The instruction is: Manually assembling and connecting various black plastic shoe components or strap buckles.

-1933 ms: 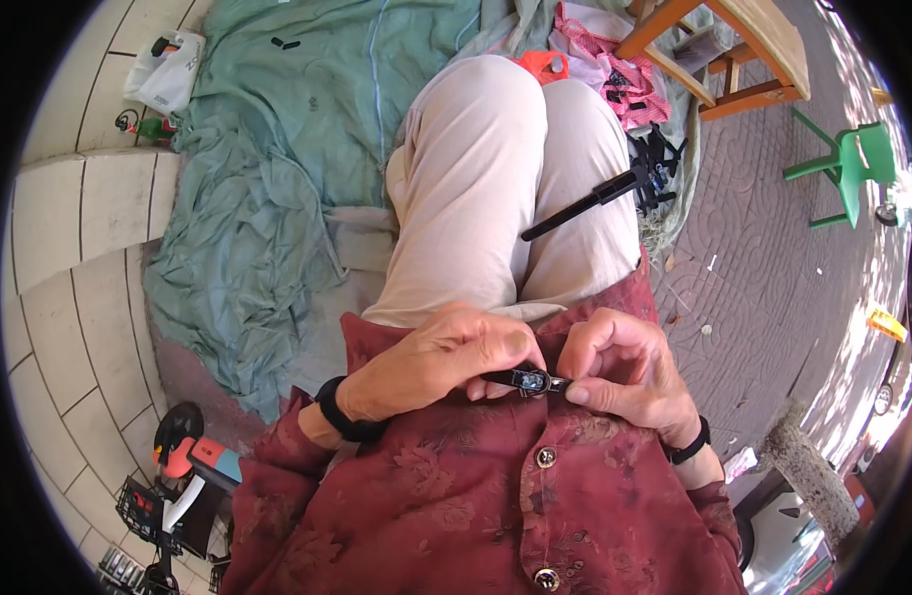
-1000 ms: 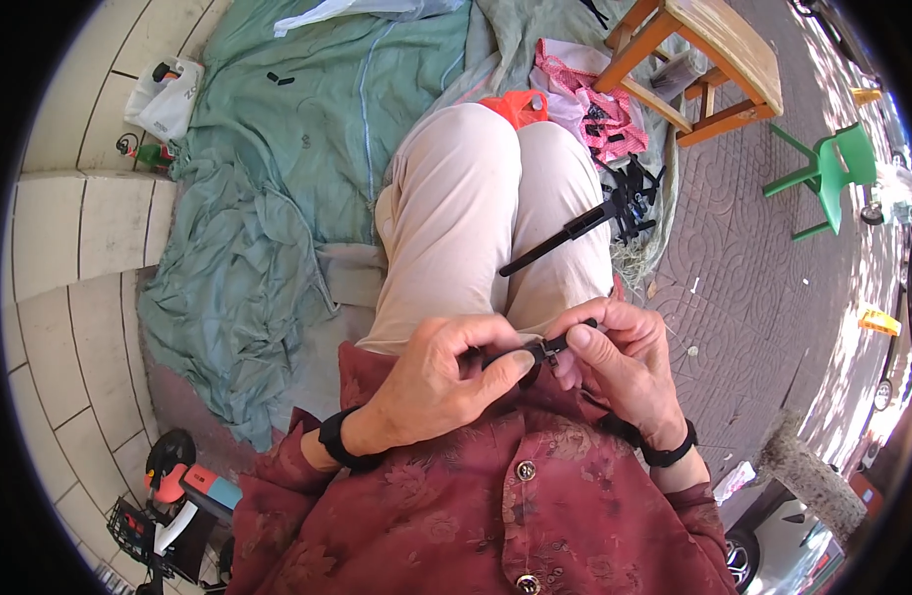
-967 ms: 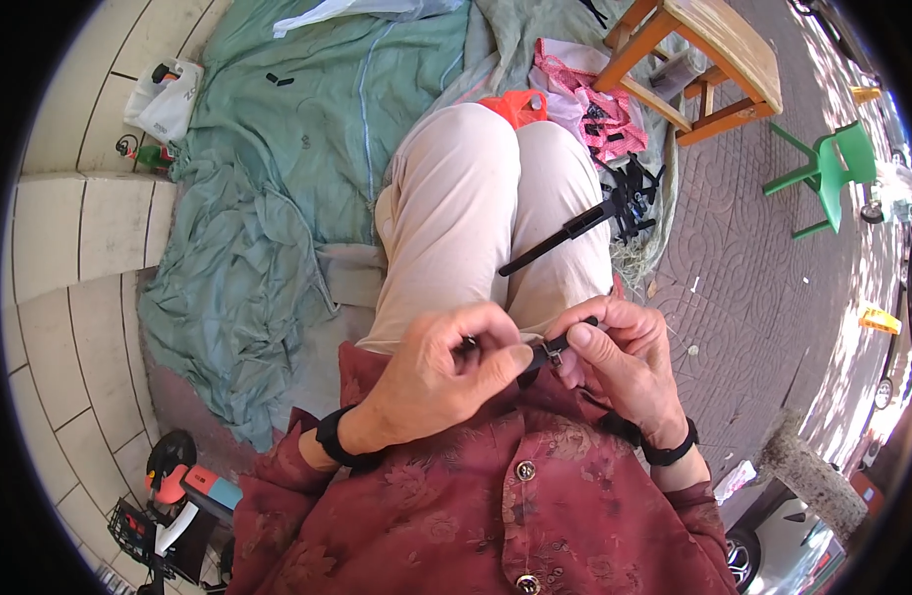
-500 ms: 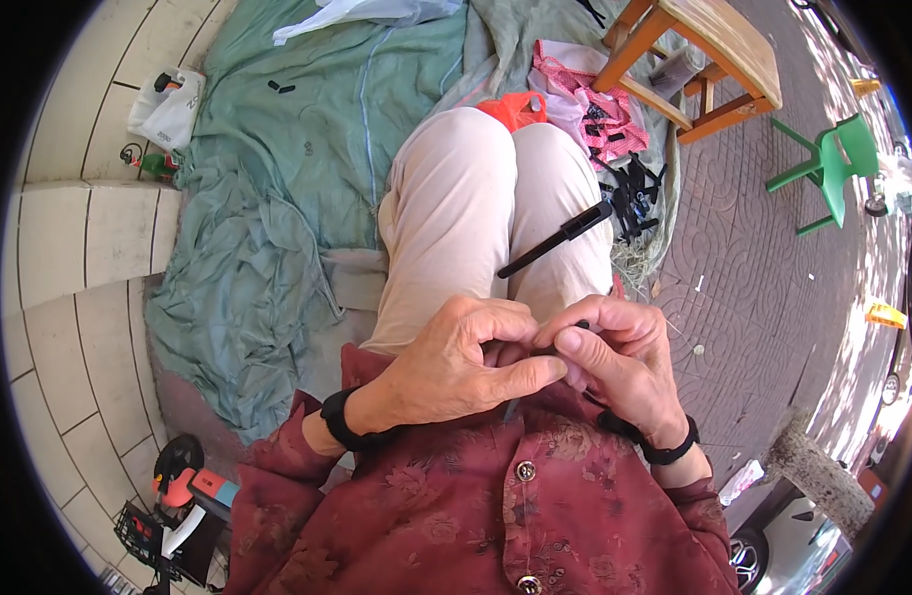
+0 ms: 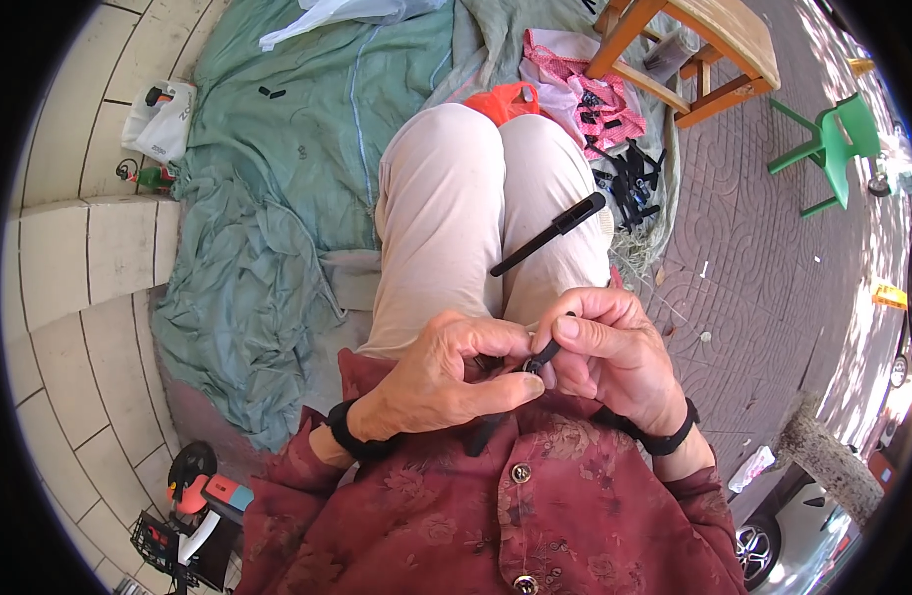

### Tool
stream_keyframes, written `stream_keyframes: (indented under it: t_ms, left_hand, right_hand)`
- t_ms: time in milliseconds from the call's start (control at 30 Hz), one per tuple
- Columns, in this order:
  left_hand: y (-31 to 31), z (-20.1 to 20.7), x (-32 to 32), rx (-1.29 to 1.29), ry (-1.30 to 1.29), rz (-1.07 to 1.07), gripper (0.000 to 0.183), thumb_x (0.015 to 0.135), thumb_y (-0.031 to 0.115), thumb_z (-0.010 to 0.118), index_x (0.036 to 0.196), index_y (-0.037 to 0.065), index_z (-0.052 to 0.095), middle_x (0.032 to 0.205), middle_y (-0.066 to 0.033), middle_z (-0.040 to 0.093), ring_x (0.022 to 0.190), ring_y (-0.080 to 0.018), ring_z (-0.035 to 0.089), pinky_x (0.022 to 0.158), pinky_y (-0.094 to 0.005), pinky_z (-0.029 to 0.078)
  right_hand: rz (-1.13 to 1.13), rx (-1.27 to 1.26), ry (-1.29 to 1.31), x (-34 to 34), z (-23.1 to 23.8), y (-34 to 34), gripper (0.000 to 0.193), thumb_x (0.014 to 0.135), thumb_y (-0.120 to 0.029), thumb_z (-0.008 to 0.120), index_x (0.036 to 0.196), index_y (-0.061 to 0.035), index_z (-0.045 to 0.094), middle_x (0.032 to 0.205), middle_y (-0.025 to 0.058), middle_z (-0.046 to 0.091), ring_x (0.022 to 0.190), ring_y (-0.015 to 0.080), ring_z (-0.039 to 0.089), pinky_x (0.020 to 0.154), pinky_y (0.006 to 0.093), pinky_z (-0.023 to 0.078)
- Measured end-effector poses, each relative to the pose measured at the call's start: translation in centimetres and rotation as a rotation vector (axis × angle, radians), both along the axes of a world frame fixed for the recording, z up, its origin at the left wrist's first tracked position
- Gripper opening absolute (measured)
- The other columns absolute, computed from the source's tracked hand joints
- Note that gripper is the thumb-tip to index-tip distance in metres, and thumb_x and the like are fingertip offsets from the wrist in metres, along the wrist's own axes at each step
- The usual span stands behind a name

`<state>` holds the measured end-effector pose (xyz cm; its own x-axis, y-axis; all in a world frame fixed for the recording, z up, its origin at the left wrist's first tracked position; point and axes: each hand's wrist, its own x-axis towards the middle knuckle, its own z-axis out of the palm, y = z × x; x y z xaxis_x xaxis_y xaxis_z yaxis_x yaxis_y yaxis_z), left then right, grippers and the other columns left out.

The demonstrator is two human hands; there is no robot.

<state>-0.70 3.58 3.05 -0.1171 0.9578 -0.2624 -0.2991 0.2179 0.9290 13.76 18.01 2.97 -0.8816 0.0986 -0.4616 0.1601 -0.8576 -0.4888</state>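
Observation:
My left hand [image 5: 451, 367] is closed, its thumb and fingers pinching a dark end of a narrow black strip [image 5: 547, 353] in front of my belly. My right hand [image 5: 615, 357] pinches the other end between thumb and forefinger, so the strip slants between the hands. Its exact kind is too small to tell. A dark tail [image 5: 483, 436] hangs beneath my left hand. Across my thighs in pale trousers [image 5: 441, 208] lies a slim black pen-shaped piece [image 5: 547, 235], not touched by either hand.
Several black pieces [image 5: 629, 183] lie beside my right knee, near a pink-and-white cloth [image 5: 565, 69] and a red bag [image 5: 504, 103]. A wooden stool [image 5: 719, 55] and green chair [image 5: 838, 144] stand right. Green sheeting [image 5: 287, 149] spreads left, with a white jug [image 5: 161, 121] beside it.
My right fingers have shifted and lifted slightly, showing more of the black strip between the hands. The dark tail below my left hand shows more. The view has shifted a little.

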Motion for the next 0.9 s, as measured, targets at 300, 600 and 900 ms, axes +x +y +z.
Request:
stream_keyframes:
  t_ms: [300, 600, 900]
  left_hand:
    - [0.5, 0.4, -1.0, -0.094, 0.049, -0.148, 0.026, 0.091, 0.021, 0.062, 0.094, -0.004, 0.069, 0.087, -0.0074, 0.069, 0.083, -0.0108, 0.062, 0.076, -0.0260, 0.048]
    - [1.4, 0.3, -1.1, -0.155, 0.022, 0.151, 0.016, 0.094, 0.013, 0.063, 0.089, -0.001, 0.070, 0.070, 0.0042, 0.056, 0.063, -0.0016, 0.045, 0.056, -0.0193, 0.036]
    - [1.6, 0.3, 0.3, -0.177, -0.032, 0.408, 0.017, 0.095, 0.013, 0.061, 0.094, -0.002, 0.069, 0.068, 0.0039, 0.054, 0.056, -0.0023, 0.043, 0.049, -0.0194, 0.035]
  right_hand:
    - [0.063, 0.036, 0.011, -0.3, -0.4, 1.0, 0.018, 0.096, -0.014, 0.060, 0.094, 0.0030, 0.066, 0.066, 0.0019, 0.057, 0.049, 0.0043, 0.042, 0.045, 0.0180, 0.030]
    - [-0.118, 0.441, 0.012, -1.1, -1.1, -0.4, 0.020, 0.093, -0.014, 0.066, 0.105, -0.0011, 0.058, 0.085, -0.0010, 0.060, 0.071, 0.0044, 0.053, 0.062, 0.0191, 0.044]
    - [-0.043, 0.332, -0.072, -1.2, 0.6, -1.1, 0.029, 0.090, 0.003, 0.063, 0.115, -0.0014, 0.049, 0.096, 0.0072, 0.063, 0.074, 0.0109, 0.062, 0.060, 0.0216, 0.049]
